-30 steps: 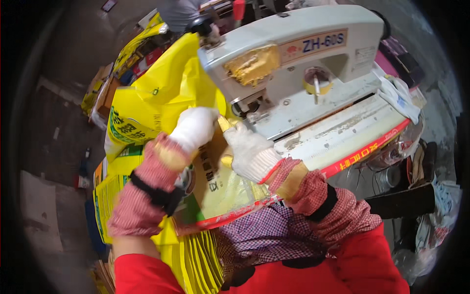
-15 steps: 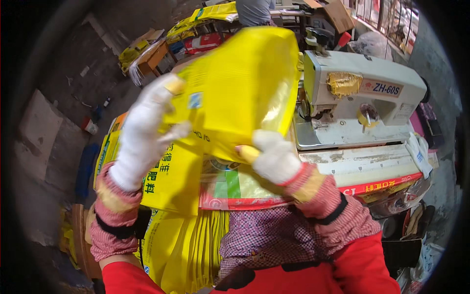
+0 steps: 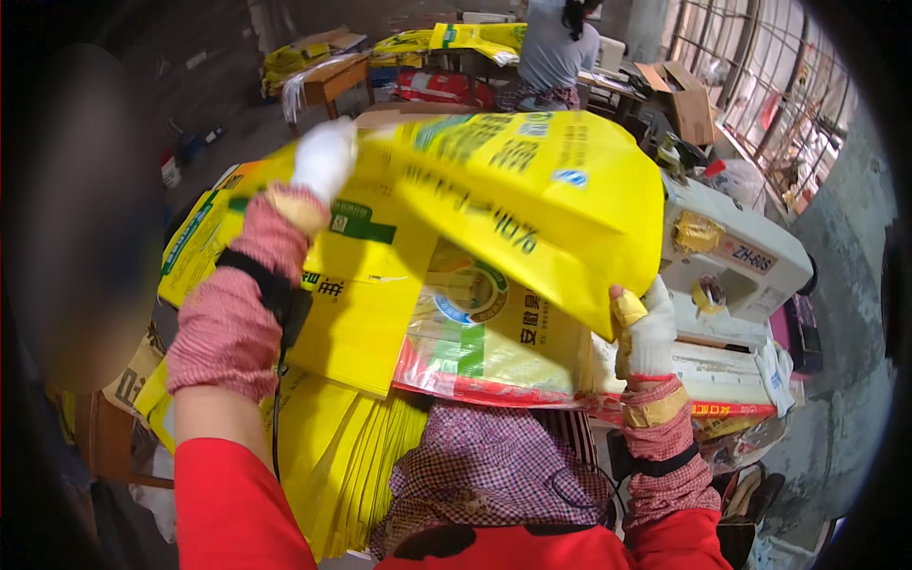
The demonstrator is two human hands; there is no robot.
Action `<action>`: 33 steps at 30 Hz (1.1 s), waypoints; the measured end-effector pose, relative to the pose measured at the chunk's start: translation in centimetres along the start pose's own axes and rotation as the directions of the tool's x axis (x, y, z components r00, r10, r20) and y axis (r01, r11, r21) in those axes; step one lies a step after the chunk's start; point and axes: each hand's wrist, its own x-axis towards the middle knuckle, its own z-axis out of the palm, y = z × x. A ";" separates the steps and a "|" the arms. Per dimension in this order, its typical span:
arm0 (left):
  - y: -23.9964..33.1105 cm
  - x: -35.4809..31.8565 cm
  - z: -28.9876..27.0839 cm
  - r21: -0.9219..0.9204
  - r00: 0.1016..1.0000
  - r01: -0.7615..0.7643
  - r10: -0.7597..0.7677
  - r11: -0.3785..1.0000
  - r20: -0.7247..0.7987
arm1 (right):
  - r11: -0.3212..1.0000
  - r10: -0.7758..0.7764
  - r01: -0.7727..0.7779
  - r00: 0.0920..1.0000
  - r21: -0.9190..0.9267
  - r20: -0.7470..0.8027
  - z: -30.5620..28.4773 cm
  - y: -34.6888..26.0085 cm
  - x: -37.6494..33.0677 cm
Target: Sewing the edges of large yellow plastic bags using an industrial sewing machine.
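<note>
A yellow printed woven bag (image 3: 570, 204) is stretched aslant in the air above the worktable. My right hand (image 3: 651, 332), in a white glove with bare or yellow-wrapped fingertips, pinches its lower right corner. At the bag's far left end is my left hand (image 3: 326, 160), white-gloved and closed on the edge; its fingers are partly hidden and blurred. Beneath lie more flat yellow bags (image 3: 356, 328) on the left and a clear-covered sheet with a red border (image 3: 465, 380). A stack of yellow bags (image 3: 342, 456) hangs at the near edge beside my checked apron (image 3: 494, 465).
A white sewing machine (image 3: 736, 261) stands on the right, with a white cloth (image 3: 774, 375) by its bed. Behind, a person in grey (image 3: 556, 52) sits near another table with yellow bags (image 3: 475, 38). A cardboard box (image 3: 684, 100) stands near the barred window (image 3: 760, 85).
Both hands have moved apart, the right one to the right and slightly down. The bag has swung right and spread out flatter. My view has shifted, showing more of the person behind.
</note>
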 end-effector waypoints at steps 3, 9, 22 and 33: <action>1.9 3.6 -8.8 0.040 0.937 -0.086 0.095 0.995 -0.337 | 0.976 -0.001 0.001 1.000 0.219 -0.004 -0.4 0.6 0.6; 2.6 -6.2 -9.1 0.487 0.926 -0.186 0.318 0.853 -0.204 | 0.989 0.039 -0.015 0.986 0.145 -0.165 -3.8 1.6 0.9; -15.4 -24.6 -7.5 0.447 0.509 -0.158 -0.315 0.880 0.801 | 0.987 0.077 0.044 0.725 -0.157 0.685 2.1 1.4 -7.0; 3.2 -8.7 2.9 -0.280 0.664 0.226 0.063 0.933 0.745 | 0.566 -0.009 0.503 0.796 -0.653 0.605 4.3 0.8 -1.0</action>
